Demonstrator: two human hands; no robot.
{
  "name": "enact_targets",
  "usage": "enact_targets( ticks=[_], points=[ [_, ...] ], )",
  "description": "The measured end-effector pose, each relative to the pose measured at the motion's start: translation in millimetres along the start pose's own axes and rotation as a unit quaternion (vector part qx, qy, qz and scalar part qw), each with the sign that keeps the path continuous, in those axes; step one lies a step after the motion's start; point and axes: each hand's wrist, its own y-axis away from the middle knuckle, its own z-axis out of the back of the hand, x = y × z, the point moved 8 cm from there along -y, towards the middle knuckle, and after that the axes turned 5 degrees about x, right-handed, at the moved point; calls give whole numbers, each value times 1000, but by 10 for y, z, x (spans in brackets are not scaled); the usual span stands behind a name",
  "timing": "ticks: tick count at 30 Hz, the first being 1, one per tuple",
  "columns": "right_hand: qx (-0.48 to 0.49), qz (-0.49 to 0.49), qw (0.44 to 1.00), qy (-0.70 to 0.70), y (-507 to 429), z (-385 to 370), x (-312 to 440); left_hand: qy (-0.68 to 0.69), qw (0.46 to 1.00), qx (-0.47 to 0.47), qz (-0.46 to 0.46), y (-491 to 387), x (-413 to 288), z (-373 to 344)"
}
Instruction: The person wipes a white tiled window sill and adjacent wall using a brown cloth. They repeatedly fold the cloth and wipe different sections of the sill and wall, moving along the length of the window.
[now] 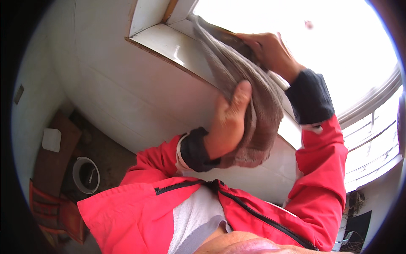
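A grey-brown cloth (pixel 257 104) hangs in folds between my two hands, in front of a bright window (pixel 333 41). My left hand (pixel 230 120) grips its middle, the thumb lying over the folds. Higher up and to the right, my right hand (pixel 271 52) holds the cloth's upper part, with the fingers partly hidden behind it. One end of the cloth reaches up towards the window's corner over the white sill (pixel 171 44). The cloth and hands are slightly blurred.
White wall panels (pixel 127 95) run below the sill, whose edge juts out. Down at the left are a white bucket (pixel 86 175) with an object inside, a reddish wooden chair (pixel 60 212), and a white container (pixel 51 140) on a brown surface (pixel 60 165). Window bars (pixel 374 136) show at right.
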Motion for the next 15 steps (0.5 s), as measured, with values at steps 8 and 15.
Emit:
enact_targets(
  ticks=[8,15],
  points=[
    [-14,60,977,206,300,205,469,26,999,22,17,378,91,-218],
    [14,73,988,135,590,248,311,-91,995,-19,-33,552,173,-349]
  ],
)
